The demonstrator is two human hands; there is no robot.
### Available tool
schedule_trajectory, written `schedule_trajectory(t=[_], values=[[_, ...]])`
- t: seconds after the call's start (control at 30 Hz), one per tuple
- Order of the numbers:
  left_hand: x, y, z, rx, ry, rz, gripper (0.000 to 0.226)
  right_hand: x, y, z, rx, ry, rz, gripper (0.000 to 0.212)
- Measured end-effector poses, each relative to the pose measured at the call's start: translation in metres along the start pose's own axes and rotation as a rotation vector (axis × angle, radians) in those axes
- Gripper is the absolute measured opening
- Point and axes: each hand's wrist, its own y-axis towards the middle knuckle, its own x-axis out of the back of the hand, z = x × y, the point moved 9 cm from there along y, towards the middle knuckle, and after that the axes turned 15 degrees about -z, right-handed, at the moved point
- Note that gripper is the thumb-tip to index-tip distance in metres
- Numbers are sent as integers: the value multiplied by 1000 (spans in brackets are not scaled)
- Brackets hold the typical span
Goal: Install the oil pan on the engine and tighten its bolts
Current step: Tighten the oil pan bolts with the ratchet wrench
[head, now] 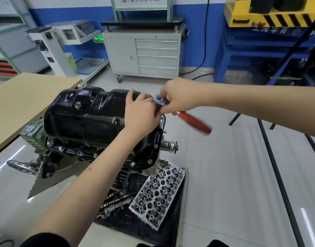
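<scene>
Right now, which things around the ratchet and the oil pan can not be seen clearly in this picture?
- Socket and bolt under the ratchet: hidden in the head view by the left hand and right hand.
- Red ratchet handle: motion-blurred.
- Far flange of the oil pan: hidden behind the pan itself.
- Label on the engine: too small to read.

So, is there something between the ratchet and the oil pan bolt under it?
The left hand covers that spot beside the ratchet head on the oil pan flange, so the bolt is hidden; no other obstacle is visible.
</scene>
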Motion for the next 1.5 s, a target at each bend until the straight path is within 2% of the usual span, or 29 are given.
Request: schedule_trajectory(t=[0.1, 0.17, 0.23, 0.33, 0.43, 0.47, 0.5, 0.57, 0.63, 0.7, 0.77, 0.83, 0.93, 1.07, 1.13, 1.23, 1.33, 1.43, 1.5], values=[[0, 0, 0, 4, 3, 17, 27, 17, 9, 16, 326, -514, -135, 22], [-1, -1, 0, -11, 13, 26, 29, 13, 9, 23, 445, -648, -134, 33], [-1, -1, -1, -13, 14, 11, 31, 11, 11, 23, 404, -660, -150, 34], [-2, 0, 1, 5, 47, 8, 40, 16, 12, 12, 211, -465, -118, 9], [-5, -1, 0, -12, 57, 17, 36, 4, 5, -2, 5, -74, 33, 24], [-5, -1, 0, -13, 46, 12, 33, 3, 5, -2, -7, -77, 29, 23], [-4, -1, 1, -7, 32, 10, 31, 5, 6, 1, 26, -163, 5, 20], [-3, 0, 2, -1, 22, 22, 31, 16, 7, 14, 208, -463, -104, 9], [-3, -1, 0, -19, 33, 42, 30, 17, 6, 26, 425, -678, -189, 23], [-1, -2, -2, -33, 23, 21, 28, 16, 5, 32, 529, -714, -230, 32], [2, -2, -2, -22, 8, -15, 30, 16, 8, 29, 465, -682, -220, 20], [0, -2, -1, -4, 19, -2, 34, 22, 11, 18, 309, -568, -219, 11], [0, -1, -2, -25, 37, -7, 34, 19, 10, 3, 148, -310, -139, 21], [6, -1, -5, -49, 23, -63, 21, 1, 11, -12, -66, 131, 14, 24], [7, 0, -5, -52, 25, -72, 19, -9, 8, -19, -141, 334, 61, 24], [1, -2, -5, -51, 38, -14, 29, -28, -4, -25, -228, 651, 245, 24], [1, -3, -4, -57, 50, -17, 32, -35, -11, -23, -294, 848, 367, 25], [0, -3, -4, -49, 37, -14, 28, -46, -22, -10, -425, 1125, 331, 30], [-4, -3, -2, -42, 54, 28, 27, -59, -30, 3, -596, 1479, 218, 34]])
